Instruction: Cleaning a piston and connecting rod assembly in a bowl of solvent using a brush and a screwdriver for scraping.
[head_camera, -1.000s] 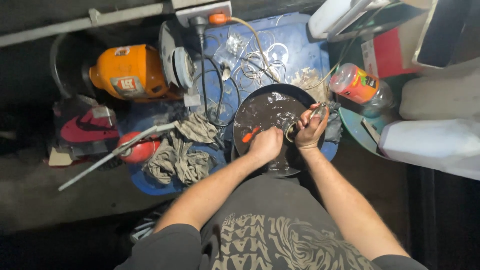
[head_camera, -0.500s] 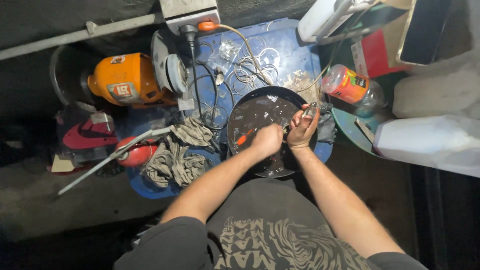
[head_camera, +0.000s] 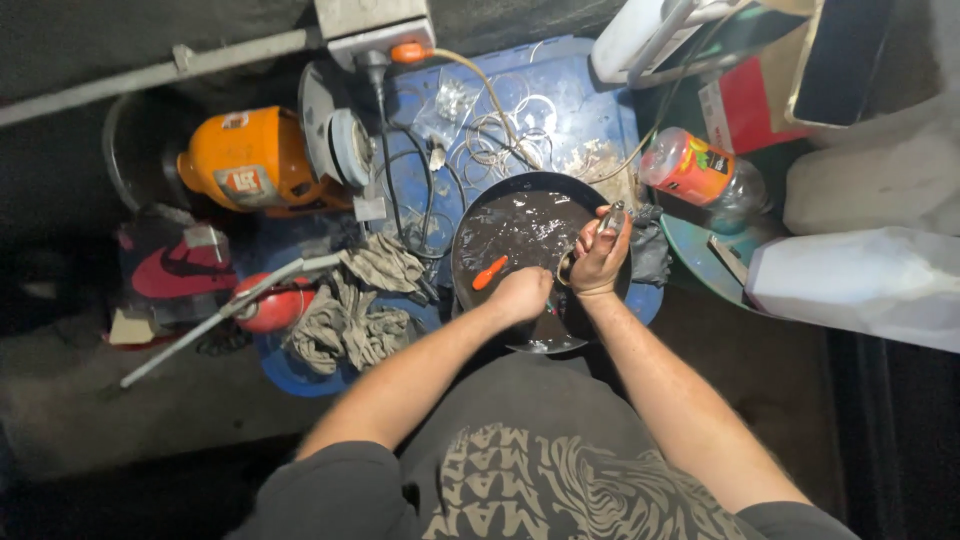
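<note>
Over the round black pan (head_camera: 520, 225) of dark liquid, both hands work close together, at about 5 o'clock of the pan's middle. Left hand (head_camera: 522, 295) is curled shut around an orange-handled tool (head_camera: 490, 272), whose orange end sticks out toward 10 o'clock over the liquid; the working end is hidden under the fist. Right hand (head_camera: 600, 258) sits just beside it at 3 o'clock, fingers pressed around a small metal piece (head_camera: 612, 216) that pokes up toward 12 o'clock; what it is exactly is too small to tell. A ring-like bit shows between the two hands, unclear. Hands nearly touching.

Pan rests on a blue plastic surface (head_camera: 580, 110). At 12 o'clock of the pan: tangled wires (head_camera: 500, 130) and a clear plastic bag (head_camera: 450, 100). At 9 o'clock: crumpled grey rags (head_camera: 360, 300), a red canister (head_camera: 275, 305) and a grey rod (head_camera: 215, 320) lying across it. At 10 o'clock: an orange bench grinder (head_camera: 255, 165) with its grey wheel facing the pan. At 2 o'clock: a plastic bottle with red label (head_camera: 690, 168), lying tilted. At 3 o'clock: a dark cloth (head_camera: 650, 245) touching the pan's rim, and a white container (head_camera: 860, 285) further out. A red-and-black shoe (head_camera: 180, 270) lies well apart at 9 o'clock.
</note>
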